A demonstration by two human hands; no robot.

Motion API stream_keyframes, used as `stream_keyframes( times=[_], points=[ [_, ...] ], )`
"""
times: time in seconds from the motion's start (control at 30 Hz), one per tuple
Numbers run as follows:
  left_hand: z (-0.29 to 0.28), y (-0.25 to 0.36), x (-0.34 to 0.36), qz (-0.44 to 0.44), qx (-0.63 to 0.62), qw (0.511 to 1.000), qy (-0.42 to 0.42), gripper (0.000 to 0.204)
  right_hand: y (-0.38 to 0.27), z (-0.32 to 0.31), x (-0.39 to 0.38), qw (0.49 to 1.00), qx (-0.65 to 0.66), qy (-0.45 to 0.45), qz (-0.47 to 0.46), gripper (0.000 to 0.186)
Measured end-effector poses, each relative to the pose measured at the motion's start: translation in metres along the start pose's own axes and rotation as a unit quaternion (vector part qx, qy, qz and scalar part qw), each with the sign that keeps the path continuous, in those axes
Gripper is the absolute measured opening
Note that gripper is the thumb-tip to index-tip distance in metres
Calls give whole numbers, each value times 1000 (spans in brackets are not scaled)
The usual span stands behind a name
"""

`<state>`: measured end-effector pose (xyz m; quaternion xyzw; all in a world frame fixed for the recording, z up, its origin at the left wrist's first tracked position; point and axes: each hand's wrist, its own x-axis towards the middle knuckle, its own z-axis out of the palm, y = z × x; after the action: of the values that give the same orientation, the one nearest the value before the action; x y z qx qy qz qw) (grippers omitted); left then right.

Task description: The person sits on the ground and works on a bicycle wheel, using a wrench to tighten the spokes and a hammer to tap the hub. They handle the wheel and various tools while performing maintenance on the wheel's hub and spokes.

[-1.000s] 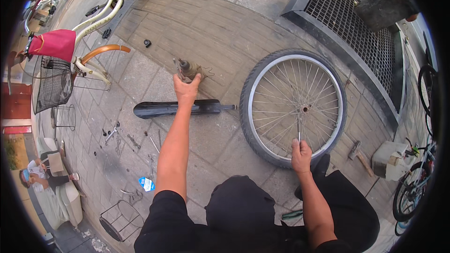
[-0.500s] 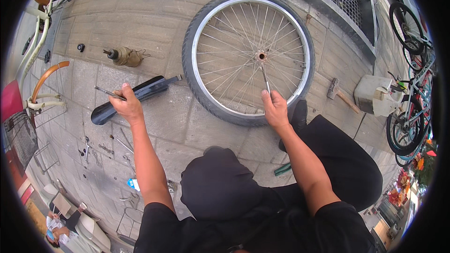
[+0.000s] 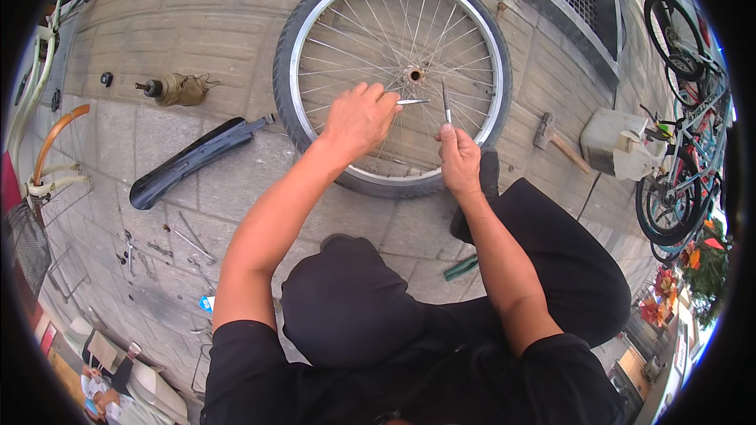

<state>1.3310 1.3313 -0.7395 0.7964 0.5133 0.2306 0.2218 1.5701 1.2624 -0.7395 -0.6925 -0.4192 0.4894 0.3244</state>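
Note:
A bicycle wheel (image 3: 295, 71) with a grey tyre, silver rim and thin spokes lies flat on the paving in front of me. Its rusty hub (image 3: 414, 75) shows a round dark hole. My left hand (image 3: 358, 122) is over the wheel's near left part, closed on a slim metal rod (image 3: 413, 101), whose tip points right, just below the hub. My right hand (image 3: 459, 157) is over the near right part of the rim, gripping a narrow metal tool (image 3: 446, 102) that points away from me. The tool's exact kind is unclear. Its tip stands apart from the hub.
Left of the wheel lie a black mudguard (image 3: 189, 161) and a dirty brown bottle-like can (image 3: 179, 90). Several spanners (image 3: 189, 244) are scattered nearer me. A hammer (image 3: 563, 142) and a whitish container (image 3: 606, 142) sit at right, with parked bicycles (image 3: 681, 134) beyond.
My left hand has swung right from above the mudguard to over the wheel, bringing its rod near the hub. The tool in my right hand has come away from the hub.

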Motion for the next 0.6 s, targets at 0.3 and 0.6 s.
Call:
stream_keyframes(
  times=[0.3,0.6],
  points=[
    [40,-17,31,4,-75,995,63,16,19,2,16,1000,-11,-2,-20,42],
    [57,-31,48,-132,-233,962,56,23,2,14,25,992,-127,5,5,41]
  ],
)
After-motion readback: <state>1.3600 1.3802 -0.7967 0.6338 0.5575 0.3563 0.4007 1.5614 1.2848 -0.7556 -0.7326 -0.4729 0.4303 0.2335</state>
